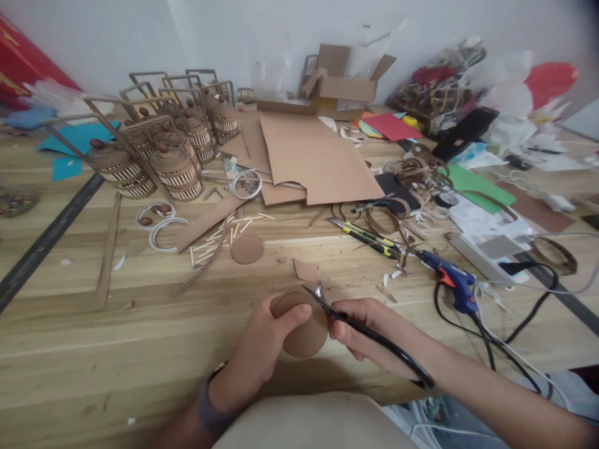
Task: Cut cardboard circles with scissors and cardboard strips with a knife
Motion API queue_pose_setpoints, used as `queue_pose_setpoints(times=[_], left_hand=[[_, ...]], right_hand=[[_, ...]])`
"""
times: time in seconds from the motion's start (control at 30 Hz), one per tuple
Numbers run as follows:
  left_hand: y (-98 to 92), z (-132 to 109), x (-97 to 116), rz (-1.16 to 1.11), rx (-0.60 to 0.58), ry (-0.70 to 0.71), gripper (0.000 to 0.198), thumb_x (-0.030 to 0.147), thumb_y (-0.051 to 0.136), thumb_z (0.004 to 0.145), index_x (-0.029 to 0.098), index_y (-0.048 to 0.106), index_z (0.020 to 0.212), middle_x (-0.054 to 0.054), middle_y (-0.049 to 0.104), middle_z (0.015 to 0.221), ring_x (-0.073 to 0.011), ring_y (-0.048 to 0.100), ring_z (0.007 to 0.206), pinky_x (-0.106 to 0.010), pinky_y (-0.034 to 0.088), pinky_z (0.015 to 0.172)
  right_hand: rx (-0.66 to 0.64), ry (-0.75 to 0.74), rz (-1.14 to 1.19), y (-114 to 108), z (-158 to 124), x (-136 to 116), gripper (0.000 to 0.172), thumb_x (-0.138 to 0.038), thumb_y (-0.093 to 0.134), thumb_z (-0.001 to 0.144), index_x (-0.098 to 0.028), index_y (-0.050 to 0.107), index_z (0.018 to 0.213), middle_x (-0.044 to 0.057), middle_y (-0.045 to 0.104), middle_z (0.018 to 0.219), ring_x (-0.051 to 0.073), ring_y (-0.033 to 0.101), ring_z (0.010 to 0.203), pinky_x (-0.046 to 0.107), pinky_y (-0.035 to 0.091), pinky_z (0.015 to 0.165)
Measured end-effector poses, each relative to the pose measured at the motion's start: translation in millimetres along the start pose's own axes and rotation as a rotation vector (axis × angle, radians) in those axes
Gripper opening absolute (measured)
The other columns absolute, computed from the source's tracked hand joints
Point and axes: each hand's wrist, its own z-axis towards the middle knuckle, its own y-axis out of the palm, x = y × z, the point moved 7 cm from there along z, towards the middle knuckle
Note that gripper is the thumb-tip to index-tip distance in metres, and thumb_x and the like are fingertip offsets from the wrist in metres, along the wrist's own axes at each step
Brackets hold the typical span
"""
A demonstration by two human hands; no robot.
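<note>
Thumb and fingers of the left hand (262, 337) pinch a cardboard disc (304, 338) over the near table (154, 368); the right hand (369, 312) grips black scissors (384, 343), tips at the disc's far edge. Just beyond lies a cardboard scrap (306, 270), a glue gun (461, 288) farther right.

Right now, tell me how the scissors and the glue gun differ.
The scissors have black handles; the glue gun is blue with an orange trigger. The right hand holds the scissors, while the glue gun rests on the table. The glue gun has a cord; the scissors have none. Both are tools.
</note>
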Motion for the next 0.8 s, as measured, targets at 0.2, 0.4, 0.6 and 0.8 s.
queue_pose_setpoints(times=[0.2,0.4,0.6,0.8], left_hand=[[1.4,0.6,0.5,-0.014,-0.014,0.015,0.036,0.04,0.084,0.063,0.021,0.074,0.092,-0.003,0.08,0.095,-0.0288,0.071,0.099,-0.036,0.053,0.088],[3.8,-0.8,2.1,-0.021,-0.04,-0.004,0.035,0.041,0.083,0.062,0.022,0.075,0.09,-0.002,0.08,0.093,-0.0283,0.071,0.098,-0.036,0.053,0.087],[1.8,-2.0,3.2,-0.018,-0.024,0.015,0.031,0.037,0.083,0.066,0.023,0.075,0.092,-0.004,0.08,0.097,-0.0293,0.07,0.102,-0.037,0.053,0.09],[-1.6,1.0,-3.8,-0.045,0.016,-0.013,0.038,0.037,0.085,0.061,0.022,0.073,0.094,-0.004,0.08,0.099,-0.0303,0.07,0.104,-0.038,0.052,0.093]], right_hand=[[0.005,0.003,0.002,0.8,1.0,-0.8,0.069,-0.089,0.039,0.085,-0.023,0.038,0.066,-0.006,0.035,0.055,0.009,0.03,0.049,0.023,0.021,0.043],[0.015,0.027,-0.003,0.3,1.5,1.2,0.069,-0.089,0.04,0.085,-0.023,0.038,0.065,-0.006,0.034,0.054,0.009,0.031,0.048,0.023,0.021,0.043],[0.019,0.029,0.011,-0.8,2.0,3.4,0.069,-0.09,0.039,0.084,-0.024,0.037,0.065,-0.007,0.033,0.053,0.009,0.03,0.047,0.022,0.02,0.041],[0.011,0.027,0.023,-0.1,3.3,7.4,0.07,-0.091,0.039,0.083,-0.024,0.036,0.064,-0.007,0.032,0.051,0.008,0.028,0.045,0.022,0.019,0.041]])
